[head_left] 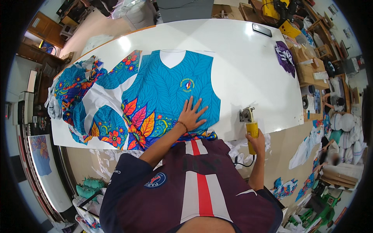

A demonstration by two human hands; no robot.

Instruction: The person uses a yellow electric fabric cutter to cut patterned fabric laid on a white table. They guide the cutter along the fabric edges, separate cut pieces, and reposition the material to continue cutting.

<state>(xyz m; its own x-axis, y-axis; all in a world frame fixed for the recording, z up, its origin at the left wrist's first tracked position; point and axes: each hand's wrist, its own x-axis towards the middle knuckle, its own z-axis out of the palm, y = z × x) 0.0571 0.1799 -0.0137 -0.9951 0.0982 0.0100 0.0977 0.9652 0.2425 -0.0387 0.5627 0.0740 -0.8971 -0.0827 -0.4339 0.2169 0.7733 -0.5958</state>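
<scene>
A blue shirt front panel (167,77) with a leaf pattern, bright flowers and a round chest emblem lies flat on the white table. Pressed on its lower right part is my left hand (192,114), fingers spread. My right hand (256,141) grips the yellow body of an electric rotary fabric cutter (251,130), whose round blade and metal base rest on the table right of the panel. A black cord trails from the cutter's rear. To the left, more printed pieces (74,89) lie bunched, with white backing (112,91) showing between them.
The white table (264,77) has a phone (262,30) at its far right and a dark purple cloth piece (284,58) on its right edge. White scraps hang along the near edge. Printed offcuts (283,187) lie on the floor at right. People sit beyond the right side.
</scene>
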